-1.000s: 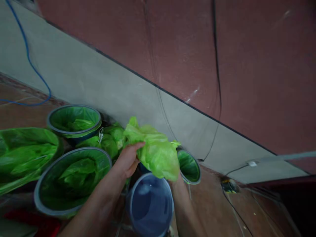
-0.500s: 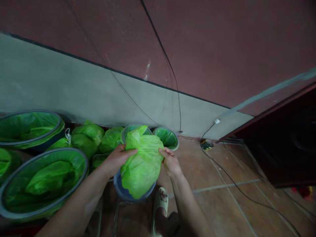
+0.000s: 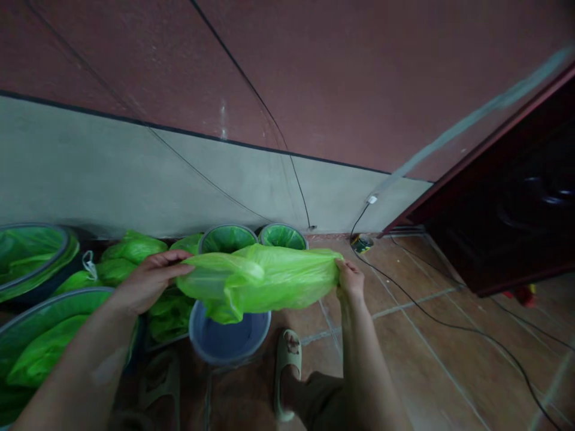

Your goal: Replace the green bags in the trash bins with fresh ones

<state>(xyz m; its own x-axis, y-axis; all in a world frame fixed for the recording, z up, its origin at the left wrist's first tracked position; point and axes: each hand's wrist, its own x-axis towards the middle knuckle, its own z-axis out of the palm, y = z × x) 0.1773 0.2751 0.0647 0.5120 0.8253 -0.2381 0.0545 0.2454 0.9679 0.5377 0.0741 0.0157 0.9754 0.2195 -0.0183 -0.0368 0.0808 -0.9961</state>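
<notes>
A bright green plastic bag (image 3: 287,278) is stretched sideways between my two hands. My left hand (image 3: 162,272) pinches its left end, with thumb and fingers closed on the film. At the other end my right hand (image 3: 351,280) grips a bunched corner in closed fingers. Below the bag, a blue-grey bucket (image 3: 229,344) stands on the floor; its inside shows no green liner, and the bag covers part of its far rim.
Bins lined with green bags, one large bin (image 3: 33,227) and two small bins (image 3: 227,238) (image 3: 284,236), stand along the wall. Filled green bags (image 3: 135,245) lie between them. A black cable (image 3: 431,323) crosses the tiles near a can (image 3: 362,243). A dark door (image 3: 503,203) is at right.
My hands have moved apart, pulling the bag from a hanging bunch into a wide sideways stretch. More of the bucket's inside shows. The view has shifted to the right.
</notes>
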